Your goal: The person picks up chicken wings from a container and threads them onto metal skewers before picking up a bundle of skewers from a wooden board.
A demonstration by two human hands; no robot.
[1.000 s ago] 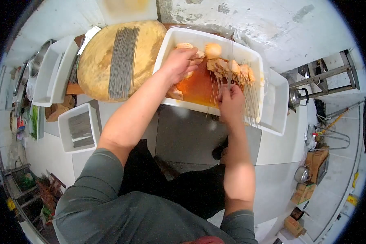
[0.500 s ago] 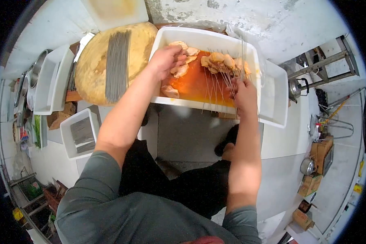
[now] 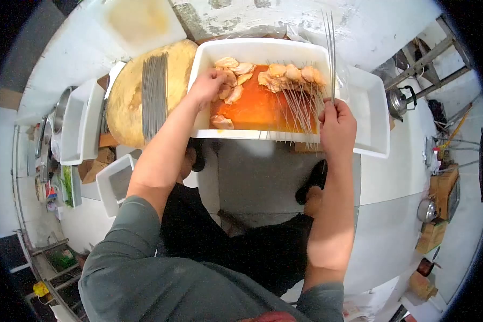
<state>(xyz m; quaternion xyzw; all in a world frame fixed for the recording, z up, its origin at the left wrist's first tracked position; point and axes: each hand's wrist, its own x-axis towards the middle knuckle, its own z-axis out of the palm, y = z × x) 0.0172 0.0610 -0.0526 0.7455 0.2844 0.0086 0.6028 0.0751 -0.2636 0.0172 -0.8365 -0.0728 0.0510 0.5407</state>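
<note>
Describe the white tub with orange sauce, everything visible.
The white tub is rectangular, plastic-looking, round-cornered, level between a round wooden board and another white tray. Orange sauce pools on its floor; meat pieces lie along the far side; loaded skewers fan across the right half, ends over the front rim. The left hand reaches onto the meat; the right hand, gripping bare skewers, is at its front right corner.

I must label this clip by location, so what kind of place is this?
Probably a back kitchen for skewered food: a white tub of meat pieces in orange sauce, a skewer pile on a round chopping block, and a skewer bunch in the right hand.
</note>
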